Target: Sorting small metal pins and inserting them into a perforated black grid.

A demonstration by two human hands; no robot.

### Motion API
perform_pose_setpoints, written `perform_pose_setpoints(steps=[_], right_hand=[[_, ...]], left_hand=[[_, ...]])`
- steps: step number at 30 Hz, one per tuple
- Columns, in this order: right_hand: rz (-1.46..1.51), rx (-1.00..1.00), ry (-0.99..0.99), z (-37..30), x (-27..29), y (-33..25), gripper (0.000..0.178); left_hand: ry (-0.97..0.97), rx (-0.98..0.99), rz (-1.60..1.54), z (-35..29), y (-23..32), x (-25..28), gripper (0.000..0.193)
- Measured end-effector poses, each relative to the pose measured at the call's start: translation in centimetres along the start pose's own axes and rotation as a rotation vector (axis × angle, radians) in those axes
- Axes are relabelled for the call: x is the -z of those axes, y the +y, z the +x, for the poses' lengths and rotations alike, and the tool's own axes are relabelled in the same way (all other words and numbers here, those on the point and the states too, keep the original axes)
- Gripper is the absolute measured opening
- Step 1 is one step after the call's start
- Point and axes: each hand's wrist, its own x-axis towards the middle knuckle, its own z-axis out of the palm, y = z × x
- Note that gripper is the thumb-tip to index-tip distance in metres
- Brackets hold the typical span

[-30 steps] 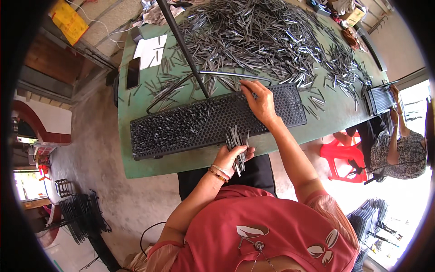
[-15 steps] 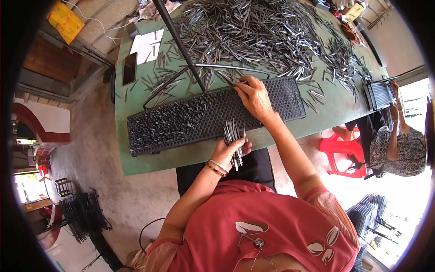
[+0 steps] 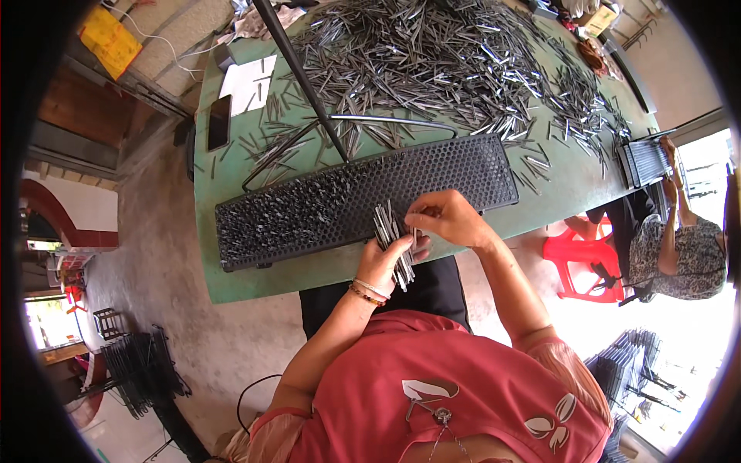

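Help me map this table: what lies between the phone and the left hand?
In the head view, loose dark strips, a bent rod and part of the long black tray lie between phone and left hand.

the panel (image 3: pixel 370 189) lies along the near edge of the table (image 3: pixel 563 187). inserted strips (image 3: pixel 282 216) occupy its left section. the strip pile (image 3: pixel 432 62) lies behind the panel. at the table's left side, the phone (image 3: pixel 219 123) lies before the paper sheet (image 3: pixel 251 86). the strip bundle (image 3: pixel 392 239) is in the left hand (image 3: pixel 378 266), left of the right hand (image 3: pixel 453 221).
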Motion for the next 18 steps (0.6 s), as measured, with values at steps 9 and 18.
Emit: perform_pose_setpoints(steps=[9, 18], right_hand=[[-0.122, 0.257, 0.686, 4.7, 2.0, -0.3, 0.019], [-0.307, 0.388, 0.587, 6.9, 2.6, 1.6, 0.015]], left_hand=[[0.05, 0.105, 0.038, -0.1, -0.4, 0.4, 0.019], [0.023, 0.109, 0.046, -0.3, -0.3, 0.4, 0.017]])
